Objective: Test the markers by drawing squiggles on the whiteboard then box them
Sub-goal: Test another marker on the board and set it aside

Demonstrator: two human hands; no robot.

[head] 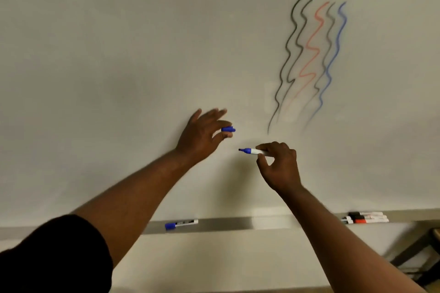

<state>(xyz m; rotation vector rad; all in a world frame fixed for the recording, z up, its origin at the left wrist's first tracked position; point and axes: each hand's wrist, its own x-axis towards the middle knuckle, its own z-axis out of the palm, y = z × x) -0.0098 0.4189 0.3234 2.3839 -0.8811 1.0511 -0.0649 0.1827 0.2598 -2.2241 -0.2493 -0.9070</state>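
The whiteboard (142,54) fills the view. On its upper right run several wavy squiggles (312,54) in black, red and blue. My right hand (278,166) holds an uncapped blue marker (251,150) by its white barrel, tip pointing left, a little off the board below the squiggles. My left hand (202,135) pinches the blue cap (228,129) between thumb and fingers, up and to the left of the marker tip. Cap and marker are apart.
A metal tray (226,223) runs along the board's bottom edge. A capped blue marker (181,223) lies on it at the left. Several black and red markers (366,217) lie on it at the right. A dark table leg (414,252) stands at the lower right.
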